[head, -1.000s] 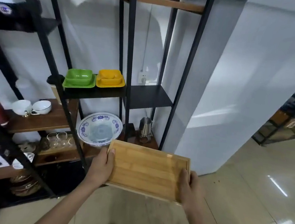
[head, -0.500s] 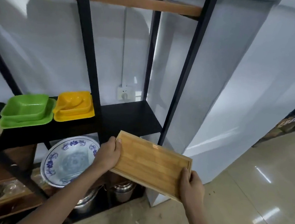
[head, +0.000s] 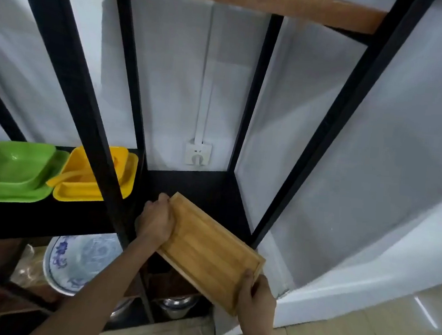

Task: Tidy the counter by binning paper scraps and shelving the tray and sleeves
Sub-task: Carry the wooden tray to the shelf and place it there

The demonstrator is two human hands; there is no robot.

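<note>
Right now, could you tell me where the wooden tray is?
Head view, lower centre: the wooden tray is held by both hands over the black shelf, right of the yellow dish.

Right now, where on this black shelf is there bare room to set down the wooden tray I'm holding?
The right bay of the black shelf is bare, between the front posts, below the wall socket. The left bay is crowded: yellow dish and green dish fill it.

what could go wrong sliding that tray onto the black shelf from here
The wooden tray is held by both hands, left hand and right hand, and goes in skewed, so a corner might catch the black upright post. Its far end is over the black shelf while most of it hangs out, so letting go early could tip it off.
</note>
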